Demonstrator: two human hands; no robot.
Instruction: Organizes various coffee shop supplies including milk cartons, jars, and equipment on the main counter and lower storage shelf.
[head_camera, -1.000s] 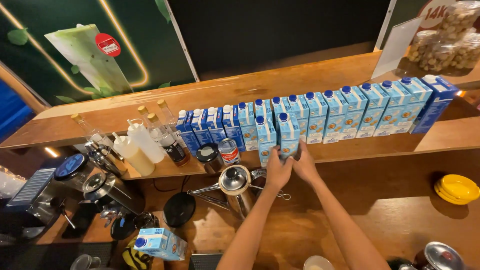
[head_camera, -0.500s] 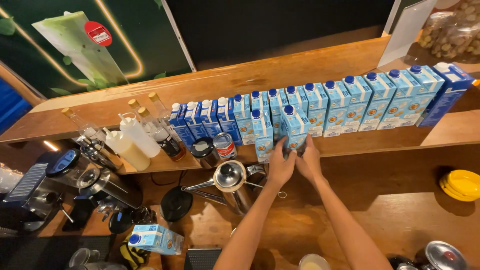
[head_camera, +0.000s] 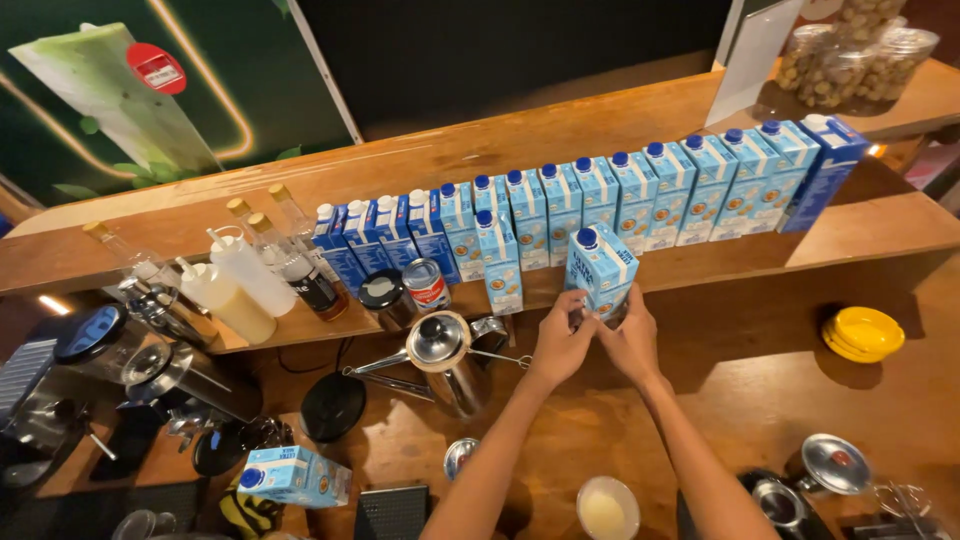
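A dim drinks bar with a dark back wall and a green lit poster at the far left; a long wooden shelf (head_camera: 300, 205) runs across, above a lower wooden table (head_camera: 760, 400).

In the head view, both hands meet on one blue-and-white carton (head_camera: 600, 268) that stands on the shelf's near edge, just in front of the long row of cartons (head_camera: 640, 200). The left hand (head_camera: 560, 345) and right hand (head_camera: 632, 342) each have their grip clamped on the carton's lower part, fingers wrapped round its sides. It looks like stiff paperboard that would dent under a hard squeeze, fairly heavy if full, and smooth, so holding low on opposite faces seems sound. A steel pot (head_camera: 445, 355) sits to the near left, yellow saucers (head_camera: 865, 333) to the right.

Against the earlier frame, the carton has moved right along the shelf, away from its front-row neighbour, and the hands have gone with it.
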